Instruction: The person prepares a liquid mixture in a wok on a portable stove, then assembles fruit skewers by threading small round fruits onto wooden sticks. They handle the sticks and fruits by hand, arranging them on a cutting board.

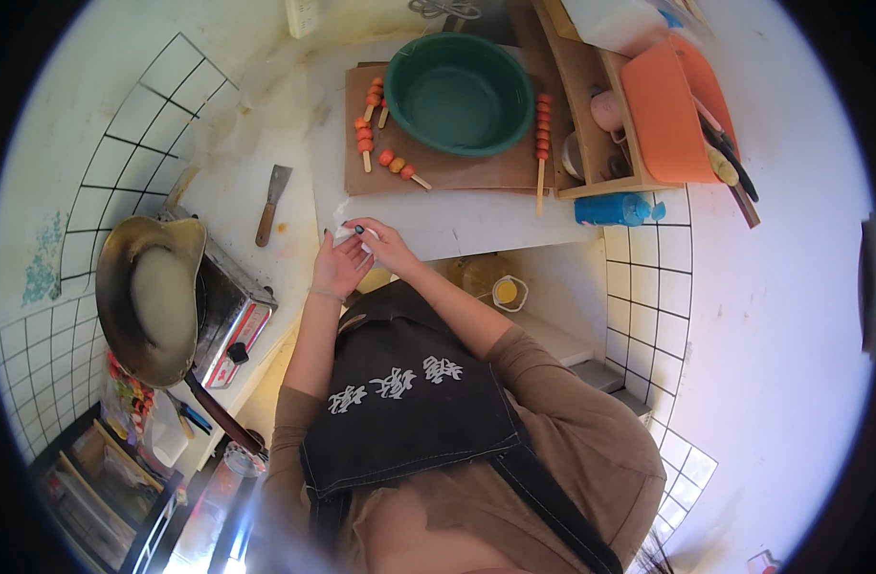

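Note:
A thin white tissue (347, 233) is pinched in the fingers of my right hand (385, 249), just above the other hand. My left hand (339, 267) is turned palm up, fingers extended, and the tissue lies against its fingertips. Both hands are above the front of the white worktop (423, 222). Beyond them, a green plastic basin (452, 107) rests on a brown board (474, 168). Skewers of round red fruit lie beside it: a short one (364, 140), another with a yellowish piece (397, 165), and a long one (543, 136) at the right.
Left of me, a wok (151, 301) holding pale liquid sits on a portable gas stove (237, 316), its handle pointing towards me. A scraper (271, 204) lies on the worktop. At right stand a wooden shelf (603, 154), an orange holder (660, 115) with utensils and a blue bottle (610, 209).

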`<state>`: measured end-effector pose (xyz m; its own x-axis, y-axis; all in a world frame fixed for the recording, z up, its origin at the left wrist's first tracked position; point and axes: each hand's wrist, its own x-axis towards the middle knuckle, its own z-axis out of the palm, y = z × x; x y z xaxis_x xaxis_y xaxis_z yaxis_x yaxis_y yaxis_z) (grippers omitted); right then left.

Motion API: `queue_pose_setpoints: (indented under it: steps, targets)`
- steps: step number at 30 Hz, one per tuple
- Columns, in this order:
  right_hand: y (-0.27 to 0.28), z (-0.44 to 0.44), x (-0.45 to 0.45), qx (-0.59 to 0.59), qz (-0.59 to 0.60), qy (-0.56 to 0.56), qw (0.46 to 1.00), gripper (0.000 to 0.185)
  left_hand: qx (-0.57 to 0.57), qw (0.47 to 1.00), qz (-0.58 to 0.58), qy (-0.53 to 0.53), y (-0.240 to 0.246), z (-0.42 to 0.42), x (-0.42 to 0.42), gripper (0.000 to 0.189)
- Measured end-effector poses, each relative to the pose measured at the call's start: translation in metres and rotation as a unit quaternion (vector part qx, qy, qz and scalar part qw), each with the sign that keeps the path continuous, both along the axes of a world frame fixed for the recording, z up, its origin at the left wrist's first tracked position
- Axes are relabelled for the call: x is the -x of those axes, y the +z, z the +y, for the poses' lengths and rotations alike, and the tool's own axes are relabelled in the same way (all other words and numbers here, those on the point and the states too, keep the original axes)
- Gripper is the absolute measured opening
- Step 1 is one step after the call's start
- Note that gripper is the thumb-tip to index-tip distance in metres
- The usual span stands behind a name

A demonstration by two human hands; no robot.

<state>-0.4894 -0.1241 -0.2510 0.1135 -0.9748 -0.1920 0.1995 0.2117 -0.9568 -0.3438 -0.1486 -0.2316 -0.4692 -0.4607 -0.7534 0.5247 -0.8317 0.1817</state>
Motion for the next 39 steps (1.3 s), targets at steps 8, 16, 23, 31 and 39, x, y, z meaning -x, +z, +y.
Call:
queue_pose_setpoints:
  steps: [8,16,23,31,39]
  targets:
    - [0.027,-0.004,0.005,0.023,0.036,0.038,0.998,0.029,-0.04,0.997,0.061,0.001,0.028,0.0,-0.009,0.071]
    - [0.024,-0.012,-0.02,-0.149,-0.142,-0.245,0.947,0.03,0.206,0.975,-0.069,-0.053,0.051,0.023,0.024,0.065]
    - [0.027,-0.024,-0.014,-0.157,-0.314,-0.288,0.891,0.037,0.453,0.822,-0.338,-0.07,0.061,0.035,0.025,0.042]
    - [0.058,-0.028,-0.031,-0.152,-0.216,-0.238,0.935,0.028,0.612,0.604,-0.486,-0.157,0.057,0.056,0.019,0.04]
    - [0.042,-0.028,-0.04,-0.27,-0.25,-0.287,0.885,0.024,0.576,0.666,-0.448,-0.156,0.074,0.066,-0.005,0.037]
